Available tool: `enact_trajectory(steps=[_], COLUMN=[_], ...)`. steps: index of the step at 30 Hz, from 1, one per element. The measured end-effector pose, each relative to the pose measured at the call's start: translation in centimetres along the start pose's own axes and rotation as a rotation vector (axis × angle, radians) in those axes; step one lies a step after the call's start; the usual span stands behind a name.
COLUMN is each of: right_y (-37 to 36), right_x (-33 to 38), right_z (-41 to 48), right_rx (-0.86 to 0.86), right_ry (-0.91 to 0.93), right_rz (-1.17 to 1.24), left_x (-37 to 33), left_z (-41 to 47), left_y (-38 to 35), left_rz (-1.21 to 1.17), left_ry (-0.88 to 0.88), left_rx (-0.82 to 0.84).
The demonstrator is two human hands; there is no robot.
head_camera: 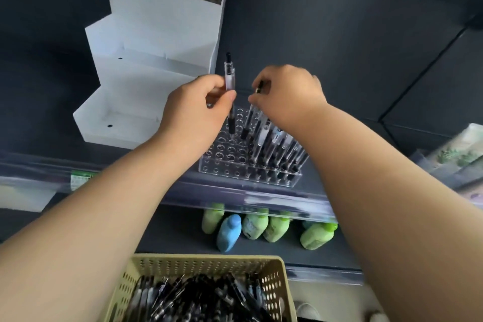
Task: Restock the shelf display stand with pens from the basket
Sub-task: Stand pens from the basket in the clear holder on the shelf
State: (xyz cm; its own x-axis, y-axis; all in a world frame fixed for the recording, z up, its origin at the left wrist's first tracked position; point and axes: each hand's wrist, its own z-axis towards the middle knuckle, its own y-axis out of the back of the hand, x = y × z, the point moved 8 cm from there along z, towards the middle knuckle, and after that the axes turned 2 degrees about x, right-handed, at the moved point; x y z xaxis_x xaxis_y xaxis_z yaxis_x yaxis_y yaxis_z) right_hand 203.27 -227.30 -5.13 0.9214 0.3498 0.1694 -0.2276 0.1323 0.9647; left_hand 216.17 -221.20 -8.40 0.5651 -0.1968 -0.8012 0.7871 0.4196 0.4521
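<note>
Head view: a clear pen (229, 76) is being pinched upright by the curled fingers (218, 84) of the left hand (193, 110), its lower end hanging below them over the display stand (230, 157). A second pen (248, 123) is being gripped by the closed fingers of the right hand (287, 97), slanting down beneath them. Well below both hands, more pens (198, 300) are lying in the basket (198, 263).

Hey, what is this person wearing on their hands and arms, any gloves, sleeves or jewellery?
Nothing visible. The left hand and right hand are bare: no gloves, rings or bracelets. The left forearm and right forearm are uncovered to the frame's edge, with no sleeve, watch or marking.
</note>
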Motion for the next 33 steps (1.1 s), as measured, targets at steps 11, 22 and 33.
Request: enact_trajectory(steps=[11, 22, 33], right_y=[0.4, -0.3, -0.8], right_x=[1.5, 3.8, 1.8], right_z=[0.8, 1.6, 1.7], right_rx=[0.047, 0.124, 0.16], right_ry=[0.084, 0.196, 0.136], right_rz=[-0.053, -0.237, -0.258], left_x=[0.3, 0.6, 0.8], left_z=[0.6, 0.4, 0.0], left_y=[-0.8, -0.7, -1.4], left_rz=[0.012, 0.011, 0.013], left_ry=[-0.006, 0.016, 0.022], left_rx=[0.016, -0.021, -0.002])
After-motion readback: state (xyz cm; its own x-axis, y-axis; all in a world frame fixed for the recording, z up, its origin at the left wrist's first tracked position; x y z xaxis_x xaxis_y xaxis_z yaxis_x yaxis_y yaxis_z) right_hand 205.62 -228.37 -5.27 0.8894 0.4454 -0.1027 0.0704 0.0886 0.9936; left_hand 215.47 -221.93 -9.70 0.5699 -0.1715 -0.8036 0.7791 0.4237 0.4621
